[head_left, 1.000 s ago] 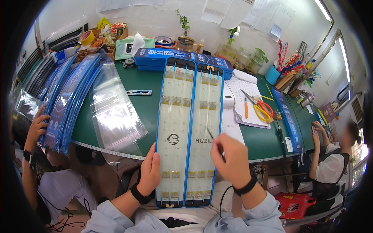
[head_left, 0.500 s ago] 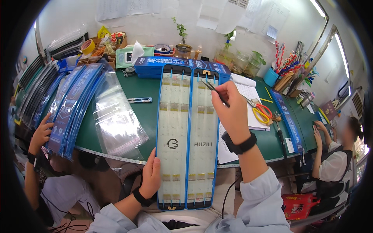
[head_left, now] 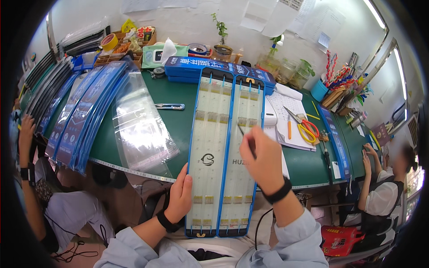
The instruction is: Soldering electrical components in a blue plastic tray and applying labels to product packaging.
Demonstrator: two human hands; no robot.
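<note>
A long blue-framed case (head_left: 210, 140) leans from my lap against the bench, its two long halves side by side under clear covers. Rows of small yellowish pieces show inside near both ends. My left hand (head_left: 180, 196) grips its left edge, thumb along the frame. Over the right half, my right hand (head_left: 262, 158) pinches dark tweezers (head_left: 241, 130); their tips point at the second row of pieces from the top. Whether the tips touch anything is too small to tell. The case's far end rests against a stack of blue boxes (head_left: 183, 71).
Blue packages (head_left: 85, 109) and clear plastic bags (head_left: 142, 120) lie on the green bench at left, near a utility knife (head_left: 170, 106). Scissors (head_left: 305, 128) and an orange pencil (head_left: 289, 130) rest on a notebook (head_left: 286, 107) at right. Co-workers sit on both sides.
My right hand has brought the tweezers down the right half, from the top row to the second. At far left, a co-worker's hand has left the blue packages. The whole view has shifted slightly.
</note>
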